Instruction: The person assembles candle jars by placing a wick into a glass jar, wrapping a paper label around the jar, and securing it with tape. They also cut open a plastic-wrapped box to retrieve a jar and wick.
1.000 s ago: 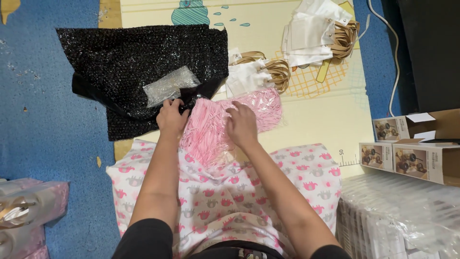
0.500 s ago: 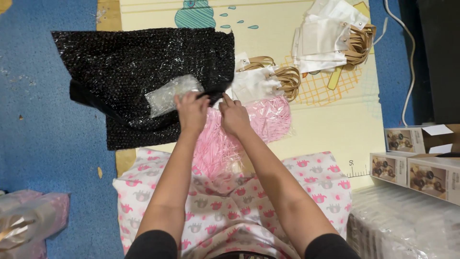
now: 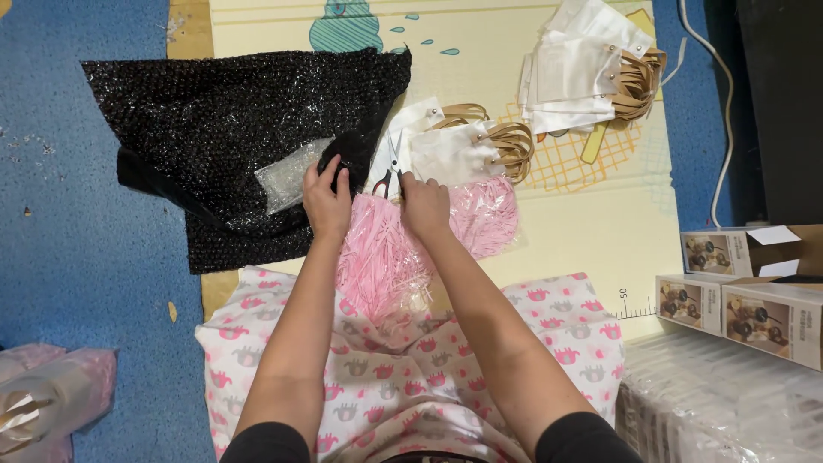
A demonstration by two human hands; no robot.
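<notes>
— So, what's hard to see from the head view?

— My fingertips. My left hand (image 3: 327, 195) curls on the black wrap's (image 3: 231, 137) edge; my right hand (image 3: 423, 204) pinches the pink shreds (image 3: 390, 257), half hidden beneath my arms. Scissors (image 3: 390, 176) peek between my hands.

— Around?

— White bags (image 3: 454, 150) just beyond; boxes (image 3: 746, 300) cut off at right.

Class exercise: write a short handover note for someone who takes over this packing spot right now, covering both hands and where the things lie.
Left hand: gripping the edge of the black bubble wrap.
Right hand: on the pink paper shred, beside the scissors.
White pouches lie just beyond; a bigger stack sits further right.
Done: wrap spread flat.
Left: nothing wrapped yet.
</notes>
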